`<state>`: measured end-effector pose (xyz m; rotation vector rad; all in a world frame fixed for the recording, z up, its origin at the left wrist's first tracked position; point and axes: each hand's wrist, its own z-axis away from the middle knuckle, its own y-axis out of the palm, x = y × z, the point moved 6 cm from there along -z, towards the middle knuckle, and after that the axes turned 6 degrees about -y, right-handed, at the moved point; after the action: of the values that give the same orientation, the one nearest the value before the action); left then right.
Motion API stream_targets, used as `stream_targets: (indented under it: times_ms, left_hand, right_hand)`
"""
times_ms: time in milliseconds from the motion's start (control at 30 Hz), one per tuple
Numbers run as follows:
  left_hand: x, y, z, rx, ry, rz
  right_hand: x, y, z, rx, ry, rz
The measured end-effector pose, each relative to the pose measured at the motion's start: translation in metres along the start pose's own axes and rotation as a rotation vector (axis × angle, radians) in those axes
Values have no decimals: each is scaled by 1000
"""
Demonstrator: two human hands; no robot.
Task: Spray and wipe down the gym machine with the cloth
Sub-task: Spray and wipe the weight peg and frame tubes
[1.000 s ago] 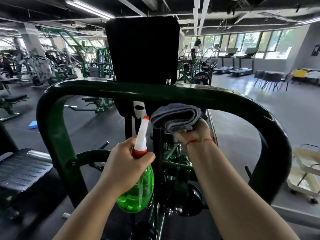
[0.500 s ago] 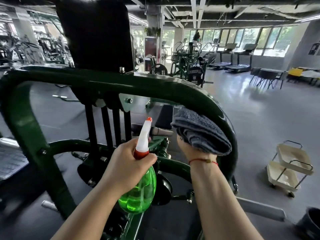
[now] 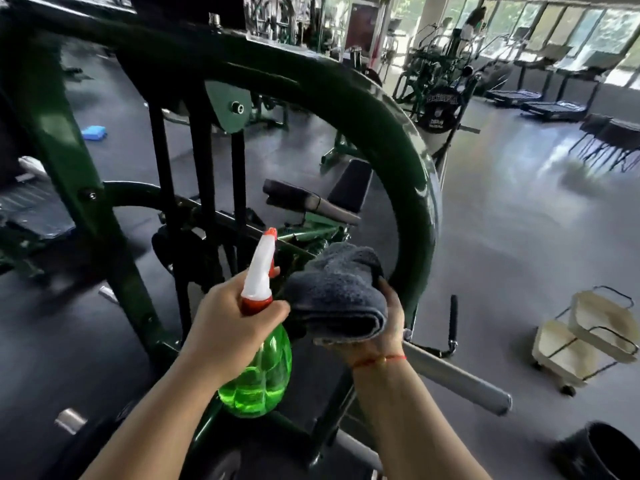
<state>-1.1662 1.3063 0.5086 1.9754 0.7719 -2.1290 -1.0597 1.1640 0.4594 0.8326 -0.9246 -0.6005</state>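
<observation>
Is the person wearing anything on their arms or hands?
Almost nothing. Both forearms are bare, with no sleeves showing and no gloves on the left hand or right hand. The right wrist has a thin red string bracelet with a small gold-coloured bead.

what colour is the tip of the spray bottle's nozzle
Orange-red, on a white nozzle above a clear green spray bottle; the head view shows it best.

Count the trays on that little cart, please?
2: the upper tray near the right edge, the lower tray beside it on its left. None seems hidden.
</observation>
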Motion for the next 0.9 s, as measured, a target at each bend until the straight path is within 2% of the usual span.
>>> stream_targets:
  times_ms: [100,133,167,200,267,400,500,567,600,633,667,767,800,833,867,900]
  left_hand:
    - [23,2,16,-20,-51,-22]
    - [26,2,19,-11,-56,-27]
    - [31,2,23,2,-64,-29]
    - [35,2,27,11,-74,-22]
    - [42,2,33,37,-80,13]
    - [53,3,36,102,-72,49]
    - [65,2,34,178,-72,47]
    - [73,1,32,253,-67,41]
    - [76,-1,31,285,-60,36]
    - [81,-3,28,319,-51,30]
    - [84,-4,26,344,-37,12]
    - [101,-9,17,390,-15,-2]
    - [107,-10,14,402,-10,0]
    - [113,-10,13,414,-12,1]
    - [122,-11,12,434,-17,3]
    - [126,-11,12,450,-19,6]
  right_hand:
    - [-4,4,13,129,94,188]
    - [-5,5,17,125,101,290]
    - [-5,11,23,162,106,389]
    - [1,16,25,136,33,543]
    - [23,39,29,173,-246,941]
    - [41,115,62,499,-944,1933]
    - [36,158,78,470,-1453,2400]
    - [24,175,72,374,-1625,2742]
    - [19,180,65,344,-1628,2936]
    - [12,185,54,300,-1531,3134]
    - [11,183,39,218,-1331,3326]
    - [15,156,2,-71,-578,3783]
    - [17,141,-6,-159,-354,3856]
    - [18,126,-12,-222,-213,3880]
    - [17,111,-17,-260,-182,3851]
    - [16,100,-19,-260,-234,3790]
